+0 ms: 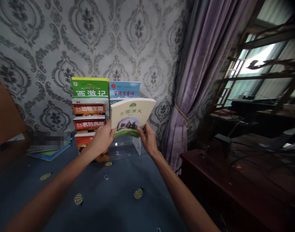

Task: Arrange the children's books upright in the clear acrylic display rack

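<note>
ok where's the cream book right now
In the head view, the cream book is near the middle, held by the left hand and the right hand, just below the blue book.

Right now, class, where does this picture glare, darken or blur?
Head view: glare whitens the window; the red cabinet lies in shadow; the left forearm is blurred; pixelation covers part of the booklet pile; the cream book looks comparatively sharp.

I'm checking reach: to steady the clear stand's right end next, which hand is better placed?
Probably the right hand: it holds the cream book by its right side, near that end of the stand, while the left hand is in front of the orange book.
</note>
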{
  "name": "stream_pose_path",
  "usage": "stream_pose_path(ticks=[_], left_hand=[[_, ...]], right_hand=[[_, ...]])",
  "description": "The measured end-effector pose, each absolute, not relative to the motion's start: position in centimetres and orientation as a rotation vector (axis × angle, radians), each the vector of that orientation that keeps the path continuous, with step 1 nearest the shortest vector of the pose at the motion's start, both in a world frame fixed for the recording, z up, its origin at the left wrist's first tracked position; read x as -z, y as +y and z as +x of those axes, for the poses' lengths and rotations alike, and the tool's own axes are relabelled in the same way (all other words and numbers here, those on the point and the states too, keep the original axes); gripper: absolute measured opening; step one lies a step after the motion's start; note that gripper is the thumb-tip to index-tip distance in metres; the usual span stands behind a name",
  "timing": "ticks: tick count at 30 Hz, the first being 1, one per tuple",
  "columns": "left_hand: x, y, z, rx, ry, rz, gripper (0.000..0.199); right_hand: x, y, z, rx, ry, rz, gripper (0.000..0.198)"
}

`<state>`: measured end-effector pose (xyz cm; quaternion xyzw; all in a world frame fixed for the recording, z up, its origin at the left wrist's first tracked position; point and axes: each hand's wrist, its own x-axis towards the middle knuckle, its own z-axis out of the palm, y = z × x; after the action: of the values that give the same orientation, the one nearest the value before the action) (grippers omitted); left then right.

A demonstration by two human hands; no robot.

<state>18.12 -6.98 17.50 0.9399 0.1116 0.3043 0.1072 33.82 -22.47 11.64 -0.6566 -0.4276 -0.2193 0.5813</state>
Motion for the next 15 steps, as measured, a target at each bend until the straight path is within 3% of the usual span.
stream_pose_path(ticks=[7, 15], left_hand=[[-21.0, -5.2, 21.2, -1.117, 0.383, 2.778, 0.032], [-20.6, -3.7, 22.7, -1.241, 0.296, 2.692, 0.026]], right_hand=[[-14.9, -19.3, 36.3, 0.595, -0.993, -1.405, 0.031], [-15.2, -18.0, 38.0, 0.680, -0.983, -1.409, 0.026]])
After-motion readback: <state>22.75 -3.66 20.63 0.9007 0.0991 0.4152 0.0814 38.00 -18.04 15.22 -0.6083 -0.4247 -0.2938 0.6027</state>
